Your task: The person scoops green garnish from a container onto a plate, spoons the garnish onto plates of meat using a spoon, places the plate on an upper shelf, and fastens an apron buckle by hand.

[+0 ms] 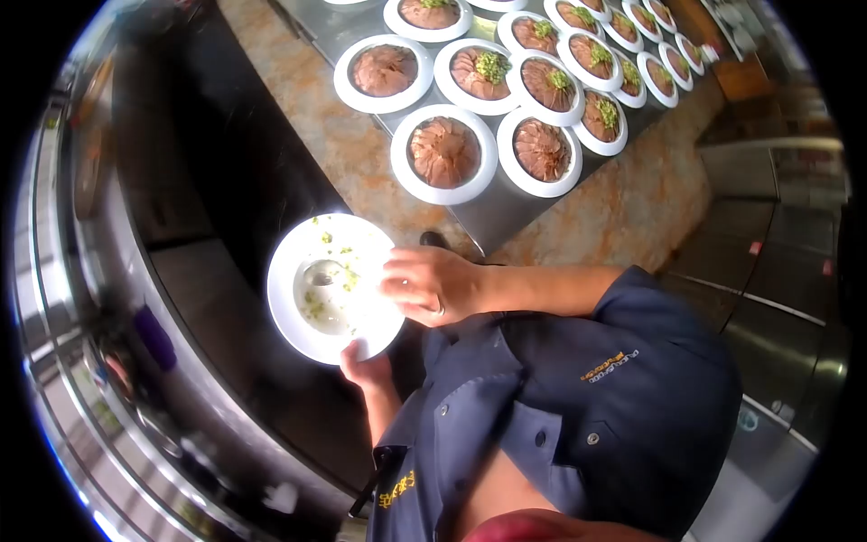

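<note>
A white wide-rimmed bowl (283, 294) hangs in front of my body. My left hand (364, 364) is closed on its near rim, thumb over the edge. Bits of chopped green garnish (350, 275) are scattered inside. A metal spoon (321, 274) rests its head in the bowl, and its handle runs toward my right hand (424, 285). Those fingers are curled together at the bowl's right side, apparently round the handle; glare washes out the grip itself. A ring shows on one finger.
Ahead, a metal table (488, 217) bears several white bowls of sliced meat. Many have a green topping; a plain one (444, 154) stands near the table's corner. Metal counter edges (194, 361) run along the left. Steel cabinets (754, 244) stand at right.
</note>
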{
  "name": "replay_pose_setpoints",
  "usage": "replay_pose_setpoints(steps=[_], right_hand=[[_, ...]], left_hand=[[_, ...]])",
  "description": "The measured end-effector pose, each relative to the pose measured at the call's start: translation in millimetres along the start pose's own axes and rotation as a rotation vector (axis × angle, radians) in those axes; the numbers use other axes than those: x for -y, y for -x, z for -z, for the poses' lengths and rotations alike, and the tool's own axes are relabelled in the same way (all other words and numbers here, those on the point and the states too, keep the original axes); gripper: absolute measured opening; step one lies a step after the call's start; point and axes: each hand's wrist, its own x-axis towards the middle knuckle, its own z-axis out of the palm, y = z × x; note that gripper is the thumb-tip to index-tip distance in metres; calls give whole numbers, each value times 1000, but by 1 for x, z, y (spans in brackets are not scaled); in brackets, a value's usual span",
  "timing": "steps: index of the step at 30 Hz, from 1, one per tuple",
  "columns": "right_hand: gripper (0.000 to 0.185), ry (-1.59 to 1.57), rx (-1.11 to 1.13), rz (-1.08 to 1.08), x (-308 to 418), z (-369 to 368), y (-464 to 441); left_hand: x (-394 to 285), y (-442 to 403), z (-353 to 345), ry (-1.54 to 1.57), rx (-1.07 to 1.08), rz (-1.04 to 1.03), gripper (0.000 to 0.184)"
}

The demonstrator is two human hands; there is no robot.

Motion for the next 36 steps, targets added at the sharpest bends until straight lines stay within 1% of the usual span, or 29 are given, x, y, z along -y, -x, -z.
replay_pose_setpoints(steps=[2,3,4,5,7,8,10,11,13,14,15,17,18,19,20,22,23,25,27,28,29,30,31,32,33,35,36], right_hand=[[27,8,-26,-11,-17,-5,-13],[31,7,-27,-1,-26,-7,-22],[33,26,-83,38,-34,-7,-32],[32,-23,-115,30,-42,-6,-45],[28,-85,-128,-53,-58,-5,-75],[28,-79,-148,-52,-65,-8,-91],[23,-192,-158,-137,-75,-17,-123],[23,-176,-168,-141,-80,-25,-141],[18,-312,-262,-234,-100,-37,-175],[13,-318,-309,-298,-111,-45,-192],[11,-423,-272,-438,-118,-46,-208],[17,-557,-365,-621,-119,-54,-245],[21,-562,-396,-664,-122,-58,-261],[24,-568,-428,-706,-129,-58,-276],[27,-604,-462,-699,-135,-54,-287],[28,-634,-557,-691,-153,-52,-307],[29,-679,-623,-685,-168,-49,-315],[31,-701,-666,-692,-200,-40,-328],[33,-835,-768,-687,-237,-30,-343],[33,-903,-875,-715,-255,-25,-355],[33,-900,-892,-707,-274,-14,-362],[32,-870,-834,-718,-292,2,-372],[32,-839,-777,-729,-312,19,-384],[31,-854,-831,-757,-336,35,-402],[31,-860,-807,-770,-360,48,-421],[31,-900,-832,-719,-406,62,-455],[32,-914,-857,-659,-426,73,-473]], left_hand=[[-27,-30,-19,-28,83,16,71],[-41,-39,-35,-42,66,24,72],[-54,-49,-46,-47,73,18,73],[-66,-59,-55,-53,80,12,73],[-84,-83,-53,-70,-8,7,73],[-98,-96,-50,-76,-12,5,72],[-119,-126,-50,-93,-23,-11,72],[-134,-140,-48,-96,-6,-3,72],[-157,-185,-49,-138,6,-9,67],[-168,-213,-49,-104,58,-5,69],[-181,-239,-54,-107,100,32,69],[-212,-284,-75,-135,140,63,71],[-233,-305,-89,-131,224,118,74],[-246,-321,-111,-178,255,113,77],[-254,-345,-123,-187,317,127,79],[-273,-390,-149,-223,398,153,82],[-276,-414,-169,-220,412,168,82],[-281,-456,-208,-229,439,198,82],[-282,-497,-249,-235,416,231,83],[-282,-516,-266,-246,429,236,83],[-280,-534,-282,-236,418,241,84],[-281,-547,-305,-230,403,240,84],[-284,-556,-330,-237,462,237,85],[-285,-580,-357,-260,428,218,86],[-292,-593,-370,-281,359,177,86],[-313,-630,-390,-297,353,206,87],[-320,-655,-390,-301,267,175,87]])
